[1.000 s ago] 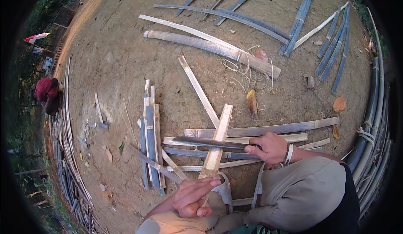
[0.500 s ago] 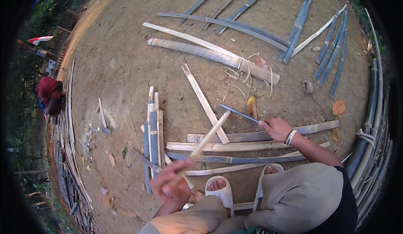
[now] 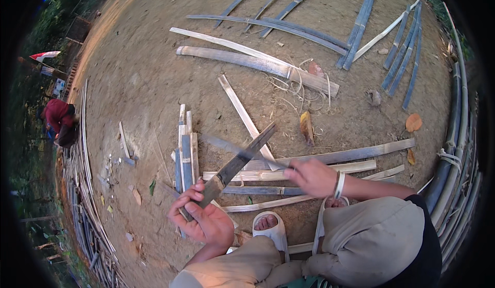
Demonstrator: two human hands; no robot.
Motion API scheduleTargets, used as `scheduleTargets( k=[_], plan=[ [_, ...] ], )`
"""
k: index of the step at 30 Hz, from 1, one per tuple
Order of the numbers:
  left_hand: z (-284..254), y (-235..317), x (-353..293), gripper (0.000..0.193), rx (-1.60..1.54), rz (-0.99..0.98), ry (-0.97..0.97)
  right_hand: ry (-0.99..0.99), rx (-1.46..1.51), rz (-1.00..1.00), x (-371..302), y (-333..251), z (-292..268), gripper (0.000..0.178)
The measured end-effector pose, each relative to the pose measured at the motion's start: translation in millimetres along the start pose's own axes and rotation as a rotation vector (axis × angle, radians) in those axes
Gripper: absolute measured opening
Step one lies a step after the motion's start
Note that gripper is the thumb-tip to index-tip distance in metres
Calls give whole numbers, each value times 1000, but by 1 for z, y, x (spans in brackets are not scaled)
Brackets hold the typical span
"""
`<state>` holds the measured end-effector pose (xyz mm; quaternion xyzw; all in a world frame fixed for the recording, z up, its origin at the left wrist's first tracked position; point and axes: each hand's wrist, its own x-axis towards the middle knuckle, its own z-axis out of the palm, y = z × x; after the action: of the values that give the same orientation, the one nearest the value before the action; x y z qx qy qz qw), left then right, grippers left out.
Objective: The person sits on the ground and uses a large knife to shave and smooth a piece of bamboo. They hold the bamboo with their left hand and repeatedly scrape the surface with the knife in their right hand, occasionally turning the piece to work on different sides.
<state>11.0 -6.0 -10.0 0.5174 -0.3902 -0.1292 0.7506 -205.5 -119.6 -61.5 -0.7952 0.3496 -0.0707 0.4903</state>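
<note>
A split bamboo slat [image 3: 230,171] is slanting outward and rightward in the air above the dirt ground [image 3: 134,56], its dark face showing. The left hand [image 3: 206,222] is holding the slat's near end, its fingers bending around the edge. The right hand [image 3: 313,178] is gripping the handle of a long-bladed knife [image 3: 226,145], whose blurred blade is crossing the slat's farther half; whether the two are touching cannot be told. A white wristband [image 3: 339,184] is circling the right wrist.

Beyond the hands, a broad grey bamboo strip [image 3: 356,153], a pale bamboo strip [image 3: 330,169] and a dark bamboo strip [image 3: 263,190] are lying roughly side by side, with a bunch of narrow strips [image 3: 186,154] lying to their left. A yellow-brown leaf [image 3: 307,128] is resting farther out, near curled shavings [image 3: 304,93]. Tied bamboo poles [image 3: 454,138] are lining the ground's right edge, while another person [image 3: 58,116] in dark red is bending over at its left edge. The wearer's feet are standing in white open-toed sandals [image 3: 278,235].
</note>
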Motion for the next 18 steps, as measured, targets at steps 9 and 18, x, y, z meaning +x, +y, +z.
scheduleTargets(
  k=[9,18],
  plan=[
    [1,6,-2,50,96,21,-15,-129,28,-50,-6,-39,-7,49],
    [-42,6,4,46,436,319,-529,-11,-57,266,4,54,1,58]
  ],
)
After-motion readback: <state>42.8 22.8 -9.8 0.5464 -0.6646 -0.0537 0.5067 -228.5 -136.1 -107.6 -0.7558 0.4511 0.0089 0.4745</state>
